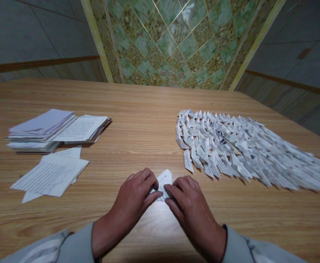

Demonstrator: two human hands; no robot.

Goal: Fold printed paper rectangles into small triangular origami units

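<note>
A small folded piece of printed paper (165, 179) lies on the wooden table (143, 138) near the front edge. My left hand (134, 201) presses on its left side with curled fingers. On its right side my right hand (185, 201) pinches it, fingers closed on the fold. Both thumbs meet over the paper, and most of it is hidden beneath them. To the right lies a large spread of several folded paper pieces (236, 149) in overlapping rows.
A stack of printed sheets (56, 129) sits at the far left. Loose printed pages (50, 175) lie in front of it. A green patterned floor (173, 40) shows beyond the table's far edge.
</note>
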